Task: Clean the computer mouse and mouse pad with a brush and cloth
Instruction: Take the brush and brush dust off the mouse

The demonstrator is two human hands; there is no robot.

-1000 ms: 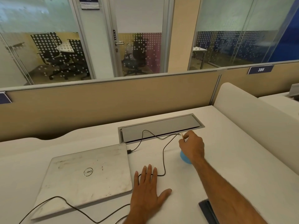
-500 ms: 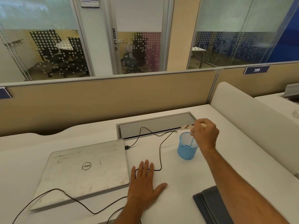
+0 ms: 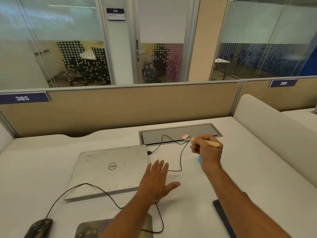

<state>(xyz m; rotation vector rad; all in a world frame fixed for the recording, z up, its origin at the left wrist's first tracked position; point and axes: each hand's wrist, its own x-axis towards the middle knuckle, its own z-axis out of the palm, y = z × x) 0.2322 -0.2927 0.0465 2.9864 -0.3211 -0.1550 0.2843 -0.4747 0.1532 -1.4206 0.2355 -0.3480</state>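
Note:
My right hand (image 3: 208, 150) holds a small wooden-handled brush (image 3: 189, 138) in the air above the desk, bristles pointing left. Behind that hand only a sliver of the blue cup (image 3: 199, 159) shows. My left hand (image 3: 157, 181) rests flat and open on the white desk, just right of the laptop. A dark patterned computer mouse (image 3: 38, 228) lies at the bottom left, its cable running up across the desk. The mouse pad (image 3: 91, 229), dark and patterned, sits at the bottom edge, partly hidden by my left forearm. A dark folded cloth (image 3: 221, 215) lies under my right forearm.
A closed silver laptop (image 3: 109, 170) lies left of centre with a black cable (image 3: 180, 157) plugged into its right side. A grey cable hatch (image 3: 180, 133) is set into the desk behind it. A tan partition stands at the back, a white divider (image 3: 267, 121) on the right.
My right hand has lifted the brush out of the blue cup and now covers the cup. The view has tilted down, bringing the mouse and mouse pad into sight. My left hand stays flat.

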